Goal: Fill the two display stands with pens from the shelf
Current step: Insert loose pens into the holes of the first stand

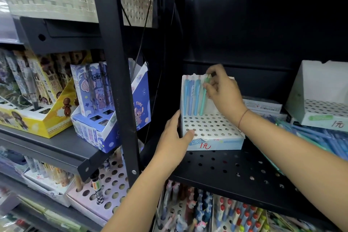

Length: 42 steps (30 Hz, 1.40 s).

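The right grip (224, 92) pinches a green pen (203, 100) that stands in the back row of the white display stand (211, 128), beside several blue pens (190, 96). The left grip (175, 137) clasps that stand's front left corner, thumb on its holed top. A second stand (320, 107) sits further right on the black shelf (226, 167), loose pens (320, 137) heaped before it.

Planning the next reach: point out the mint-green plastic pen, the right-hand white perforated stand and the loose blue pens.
mint-green plastic pen (202, 107), head view, lower barrel.
right-hand white perforated stand (325, 108), head view, holed deck.
loose blue pens (320, 138), head view, middle of pile.
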Available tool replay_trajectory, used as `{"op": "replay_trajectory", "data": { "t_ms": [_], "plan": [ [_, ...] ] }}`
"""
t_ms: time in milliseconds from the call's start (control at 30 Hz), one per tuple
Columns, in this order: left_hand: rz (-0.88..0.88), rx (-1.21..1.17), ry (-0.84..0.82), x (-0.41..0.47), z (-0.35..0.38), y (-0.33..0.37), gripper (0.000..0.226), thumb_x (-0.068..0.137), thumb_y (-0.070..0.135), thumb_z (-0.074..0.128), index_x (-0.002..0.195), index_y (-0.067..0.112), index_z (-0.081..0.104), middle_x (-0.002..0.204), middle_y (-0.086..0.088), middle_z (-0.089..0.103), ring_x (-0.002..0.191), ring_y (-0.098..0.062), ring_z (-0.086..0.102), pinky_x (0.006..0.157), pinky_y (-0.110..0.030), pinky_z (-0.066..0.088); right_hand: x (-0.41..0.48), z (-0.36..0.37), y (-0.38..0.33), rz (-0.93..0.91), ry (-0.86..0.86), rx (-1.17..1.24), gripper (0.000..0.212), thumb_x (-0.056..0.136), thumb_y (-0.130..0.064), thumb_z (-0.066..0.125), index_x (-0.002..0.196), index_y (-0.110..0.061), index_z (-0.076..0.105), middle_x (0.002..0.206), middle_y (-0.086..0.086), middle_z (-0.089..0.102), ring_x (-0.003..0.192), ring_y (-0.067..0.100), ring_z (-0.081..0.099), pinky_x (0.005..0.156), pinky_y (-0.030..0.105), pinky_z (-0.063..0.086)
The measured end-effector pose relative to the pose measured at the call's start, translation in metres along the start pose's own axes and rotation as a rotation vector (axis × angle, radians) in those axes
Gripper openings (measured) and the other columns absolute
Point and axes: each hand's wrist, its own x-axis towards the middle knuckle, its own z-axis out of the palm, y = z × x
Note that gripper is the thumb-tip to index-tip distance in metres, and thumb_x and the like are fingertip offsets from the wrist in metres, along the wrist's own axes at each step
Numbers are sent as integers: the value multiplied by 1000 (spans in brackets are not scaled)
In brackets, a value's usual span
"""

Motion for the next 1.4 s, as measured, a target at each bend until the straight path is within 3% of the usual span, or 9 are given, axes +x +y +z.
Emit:
{"op": "replay_trajectory", "data": {
  "t_ms": [167, 300, 400, 500, 567, 767, 900, 1033, 1400],
  "plan": [
    [1, 6, 0, 0, 0, 0, 64, 94, 21, 59, 144, 46, 27, 141, 15, 45, 122, -2, 46, 103, -33, 45, 0, -14, 1, -38, -36, -25, 17, 89, -14, 62, 106, -16, 58, 87, -4, 60, 76, 9, 57, 78, 35, 55],
    [3, 5, 3, 2, 0, -1, 64, 94, 21, 60, 143, 47, 28, 141, 13, 46, 124, -6, 48, 104, -39, 45, 2, -61, 0, 126, 18, 29, 9, 86, -21, 68, 93, -19, 62, 83, 0, 63, 70, 10, 57, 65, 28, 53],
    [4, 5, 10, 3, 0, -4, 64, 93, 22, 60, 144, 46, 29, 142, 12, 46, 125, -6, 48, 104, -40, 45, -12, -104, 8, 309, -210, -153, 14, 83, -27, 72, 87, -14, 66, 75, -1, 64, 65, 11, 57, 54, 20, 45],
    [-2, 1, 24, 4, -1, -4, 65, 93, 22, 61, 146, 41, 29, 143, 10, 46, 128, -7, 46, 105, -40, 44, -38, -121, 20, 506, -531, -423, 28, 78, -40, 75, 89, -16, 65, 78, -6, 62, 69, 7, 57, 56, 19, 41],
    [-6, 6, 34, 5, 0, -4, 66, 93, 22, 61, 147, 39, 29, 144, 10, 45, 129, -8, 44, 105, -39, 44, -51, -120, 30, 545, -638, -531, 37, 77, -46, 74, 96, -17, 61, 84, -9, 58, 75, 7, 55, 60, 21, 40],
    [-1, 17, 35, 4, 1, -2, 66, 93, 22, 61, 148, 38, 27, 143, 10, 47, 126, -7, 46, 100, -34, 45, -42, -103, 52, 463, -551, -566, 37, 82, -40, 72, 100, -8, 66, 98, 4, 64, 84, 17, 58, 69, 26, 44],
    [-2, 8, 26, 3, 1, -1, 66, 93, 22, 61, 148, 38, 27, 142, 9, 47, 127, -8, 46, 102, -36, 44, -27, -89, 64, 452, -650, -722, 30, 83, -39, 70, 79, -10, 63, 80, 5, 60, 75, 19, 55, 56, 26, 39],
    [-3, -11, 27, 2, 1, -1, 65, 94, 20, 60, 148, 37, 28, 141, 11, 48, 126, -6, 46, 97, -29, 44, -18, -79, 68, 465, -680, -854, 41, 82, -43, 69, 61, -15, 47, 65, 1, 47, 56, 13, 44, 45, 26, 30],
    [-13, -25, 30, 2, 1, -1, 65, 93, 19, 60, 148, 37, 29, 140, 11, 50, 126, -6, 47, 95, -27, 45, -8, -61, 76, 543, -685, -907, 30, 82, -34, 68, 71, -12, 50, 71, 2, 51, 59, 13, 48, 47, 23, 36]
  ]
}}
